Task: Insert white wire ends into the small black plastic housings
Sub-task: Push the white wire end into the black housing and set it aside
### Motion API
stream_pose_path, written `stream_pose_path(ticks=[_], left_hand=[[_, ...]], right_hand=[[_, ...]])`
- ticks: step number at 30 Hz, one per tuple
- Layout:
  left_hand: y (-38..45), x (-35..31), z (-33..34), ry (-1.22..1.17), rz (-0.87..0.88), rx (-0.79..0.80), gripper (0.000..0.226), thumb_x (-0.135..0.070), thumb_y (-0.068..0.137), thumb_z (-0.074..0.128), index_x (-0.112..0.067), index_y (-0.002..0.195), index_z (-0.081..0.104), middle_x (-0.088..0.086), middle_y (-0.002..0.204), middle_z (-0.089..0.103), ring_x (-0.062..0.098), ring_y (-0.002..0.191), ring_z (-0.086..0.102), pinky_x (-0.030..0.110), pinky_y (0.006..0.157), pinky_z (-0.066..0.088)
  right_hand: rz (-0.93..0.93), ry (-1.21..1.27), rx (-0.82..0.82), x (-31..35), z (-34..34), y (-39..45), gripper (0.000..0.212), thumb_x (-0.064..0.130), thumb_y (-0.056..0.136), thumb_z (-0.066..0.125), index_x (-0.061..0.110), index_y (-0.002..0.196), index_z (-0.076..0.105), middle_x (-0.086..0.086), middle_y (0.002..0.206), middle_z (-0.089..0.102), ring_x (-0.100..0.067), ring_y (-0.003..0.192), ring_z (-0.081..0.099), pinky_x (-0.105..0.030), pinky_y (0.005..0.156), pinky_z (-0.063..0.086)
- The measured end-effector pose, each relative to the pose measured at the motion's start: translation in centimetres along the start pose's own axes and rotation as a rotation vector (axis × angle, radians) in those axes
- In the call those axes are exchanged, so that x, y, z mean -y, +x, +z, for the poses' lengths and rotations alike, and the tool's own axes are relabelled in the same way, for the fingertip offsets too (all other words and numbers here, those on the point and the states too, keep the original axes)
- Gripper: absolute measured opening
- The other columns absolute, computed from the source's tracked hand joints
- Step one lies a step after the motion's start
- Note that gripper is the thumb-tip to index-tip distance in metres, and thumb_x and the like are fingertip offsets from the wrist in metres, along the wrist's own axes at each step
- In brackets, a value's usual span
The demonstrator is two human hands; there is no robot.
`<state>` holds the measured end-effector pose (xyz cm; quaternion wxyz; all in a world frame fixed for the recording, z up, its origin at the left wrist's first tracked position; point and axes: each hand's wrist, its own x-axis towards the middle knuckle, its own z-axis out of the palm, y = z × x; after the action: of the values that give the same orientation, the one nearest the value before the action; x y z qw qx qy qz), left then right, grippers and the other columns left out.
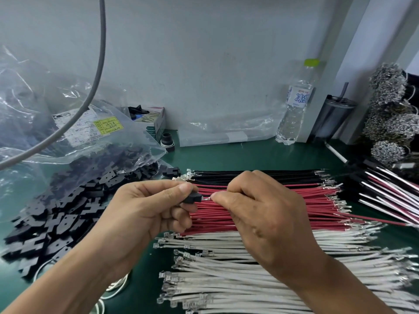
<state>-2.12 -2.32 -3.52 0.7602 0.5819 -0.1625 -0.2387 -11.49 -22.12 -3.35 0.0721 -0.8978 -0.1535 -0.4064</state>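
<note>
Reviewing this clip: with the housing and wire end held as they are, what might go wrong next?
1. The left hand pinches the black housing by its edges while the right hand feeds a metal terminal in; the fingers hide the slot, so misalignment could bend it.
2. The wire colour is hidden in the right hand, and red wires lie directly beneath, so a wrong pick is possible.

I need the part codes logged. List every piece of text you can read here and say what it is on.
"70-583203000", partly legible: white label on the plastic bag.
"26.24": same white label; its other lines are too blurred.
Yellow sticker on that label: handwriting, unreadable.
Water bottle: large blue Chinese characters, first reads "冰"; small print too small.
Box: no readable text.
</note>
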Motion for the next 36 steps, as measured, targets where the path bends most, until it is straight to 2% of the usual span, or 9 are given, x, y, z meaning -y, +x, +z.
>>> stream_pose_path(ticks=[4,8,11,15,19,22,25,31,36], left_hand=[[-0.3,-0.1,0.5,0.062,0.049,-0.012,0.034,-0.030,0.075,0.076,-0.002,0.094,0.080,0.020,0.077,0.072,0.024,0.057,0.065,0.025,0.052,0.055],[-0.6,0.1,1.3,0.162,0.161,-0.089,0.031,-0.037,0.074,0.076,-0.010,0.088,0.083,0.021,0.076,0.075,0.025,0.054,0.067,0.024,0.047,0.052],[-0.5,0.4,1.4,0.069,0.159,-0.111,0.033,-0.035,0.072,0.077,-0.008,0.089,0.082,0.022,0.079,0.076,0.024,0.054,0.067,0.024,0.047,0.052],[-0.5,0.6,1.6,-0.003,0.117,-0.064,0.035,-0.034,0.072,0.079,-0.006,0.093,0.081,0.023,0.085,0.076,0.023,0.059,0.070,0.024,0.050,0.054],[-0.7,0.6,1.2,0.291,0.300,-0.073,0.032,-0.034,0.073,0.083,-0.027,0.104,0.081,0.006,0.097,0.080,0.022,0.075,0.077,0.027,0.063,0.061],[-0.7,0.7,1.0,0.492,0.442,-0.056,0.031,-0.023,0.072,0.086,-0.036,0.099,0.081,0.001,0.089,0.080,0.021,0.073,0.076,0.027,0.068,0.062],[-0.7,0.8,1.0,0.468,0.417,-0.072,0.022,-0.024,0.071,0.084,-0.035,0.089,0.083,0.001,0.075,0.079,0.019,0.061,0.076,0.022,0.060,0.061],[-0.7,0.7,1.0,0.382,0.343,-0.011,0.020,-0.025,0.069,0.085,-0.025,0.089,0.084,0.009,0.078,0.079,0.027,0.061,0.076,0.026,0.061,0.061],[-0.9,0.7,1.3,0.357,0.322,0.012,0.019,-0.023,0.070,0.085,-0.024,0.089,0.084,0.009,0.079,0.079,0.027,0.062,0.076,0.026,0.061,0.061]], right_hand=[[0.063,0.038,0.018,0.1,0.4,-0.3,0.016,0.001,0.089,0.074,0.011,0.102,0.075,0.001,0.085,0.060,-0.018,0.074,0.055,-0.035,0.053,0.048],[0.106,0.081,0.033,0.1,0.5,-0.3,0.017,0.002,0.090,0.074,0.012,0.103,0.075,0.002,0.087,0.060,-0.016,0.077,0.057,-0.034,0.060,0.051],[0.117,0.118,0.004,0.7,0.5,-0.1,0.010,0.013,0.096,0.066,0.012,0.101,0.075,0.003,0.086,0.060,-0.016,0.076,0.058,-0.035,0.061,0.050],[0.147,0.127,-0.030,1.2,0.4,0.0,0.012,0.015,0.097,0.065,0.011,0.101,0.076,0.002,0.086,0.062,-0.017,0.075,0.060,-0.034,0.061,0.051],[0.220,0.228,-0.005,0.9,0.4,0.0,0.013,0.018,0.095,0.066,0.012,0.099,0.077,0.004,0.087,0.065,-0.013,0.078,0.063,-0.032,0.065,0.053],[0.271,0.244,0.020,0.7,0.1,0.0,0.013,0.022,0.095,0.065,0.015,0.097,0.076,0.008,0.088,0.064,-0.008,0.080,0.061,-0.026,0.069,0.052],[0.258,0.167,0.065,0.5,-0.3,0.1,0.014,0.027,0.095,0.063,0.018,0.091,0.074,0.010,0.085,0.061,-0.008,0.077,0.059,-0.026,0.066,0.051],[0.225,0.196,0.109,0.7,-0.3,0.2,0.014,0.025,0.094,0.063,0.017,0.087,0.072,0.011,0.082,0.059,-0.006,0.073,0.055,-0.019,0.066,0.044],[0.228,0.239,0.094,0.7,-0.5,0.0,0.014,0.026,0.095,0.064,0.018,0.086,0.071,0.012,0.081,0.059,-0.006,0.073,0.056,-0.024,0.065,0.046]])
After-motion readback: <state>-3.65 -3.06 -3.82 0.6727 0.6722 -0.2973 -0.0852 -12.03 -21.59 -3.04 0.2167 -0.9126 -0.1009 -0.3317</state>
